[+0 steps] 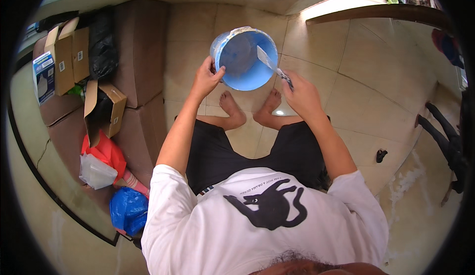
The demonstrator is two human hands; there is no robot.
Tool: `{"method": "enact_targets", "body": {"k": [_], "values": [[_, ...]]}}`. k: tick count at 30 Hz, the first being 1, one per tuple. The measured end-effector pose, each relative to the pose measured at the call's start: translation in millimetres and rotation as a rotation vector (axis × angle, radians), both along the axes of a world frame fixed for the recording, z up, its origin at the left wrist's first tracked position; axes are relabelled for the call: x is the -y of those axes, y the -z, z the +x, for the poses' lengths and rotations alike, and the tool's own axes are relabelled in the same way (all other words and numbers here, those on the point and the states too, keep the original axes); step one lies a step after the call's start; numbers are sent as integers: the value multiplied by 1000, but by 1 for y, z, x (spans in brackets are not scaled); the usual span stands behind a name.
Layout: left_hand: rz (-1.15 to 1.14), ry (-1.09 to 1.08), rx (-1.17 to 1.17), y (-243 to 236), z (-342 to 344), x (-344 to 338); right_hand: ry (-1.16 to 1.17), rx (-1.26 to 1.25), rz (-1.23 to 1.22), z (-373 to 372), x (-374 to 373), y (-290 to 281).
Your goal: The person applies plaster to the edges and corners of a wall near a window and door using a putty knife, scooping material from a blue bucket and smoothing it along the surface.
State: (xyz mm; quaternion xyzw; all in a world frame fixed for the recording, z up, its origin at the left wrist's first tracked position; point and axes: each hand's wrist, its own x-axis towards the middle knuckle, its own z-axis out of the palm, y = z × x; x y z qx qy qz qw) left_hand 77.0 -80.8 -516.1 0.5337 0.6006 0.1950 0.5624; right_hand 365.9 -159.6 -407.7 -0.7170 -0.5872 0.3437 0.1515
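A light blue bucket (251,80) is tilted so that its mouth faces me, above the floor in front of my bare feet. Whitish residue cakes its rim, and a dull grey film covers part of the inside. My left hand (208,79) grips the rim on the left side, thumb inside and fingers around the outer wall. In my right hand (301,97) is a putty knife (266,57) with a dark patterned handle. Its pale, smeared blade reaches into the bucket's right side; whether it touches the wall I cannot tell.
To the left, a brown sofa (141,52) carries open cardboard boxes (80,52), a black plastic bag (103,52), a red bag (111,151) and a blue plastic bag (128,209). A small black object (380,155) lies on the tiled floor at right. A dark wooden edge (376,12) runs across the upper right.
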Motion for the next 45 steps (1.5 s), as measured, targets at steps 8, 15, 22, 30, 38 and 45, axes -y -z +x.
{"method": "enact_targets", "body": {"k": [8, 15, 22, 30, 38, 45], "values": [[284, 66, 4, 125, 42, -3, -230, 334, -10, -19, -44, 234], [394, -12, -66, 177, 79, 2, -157, 270, -129, -23, -46, 323], [540, 20, -91, 187, 89, 7, 10, 274, -295, -9, -42, 316], [580, 137, -83, 220, 83, -10, 130, 282, -256, 16, -48, 319], [572, 147, -208, 231, 72, -16, 118, 267, -435, -11, -52, 350], [605, 41, -258, 234, 65, -17, 107, 284, -336, -32, -56, 323]]}}
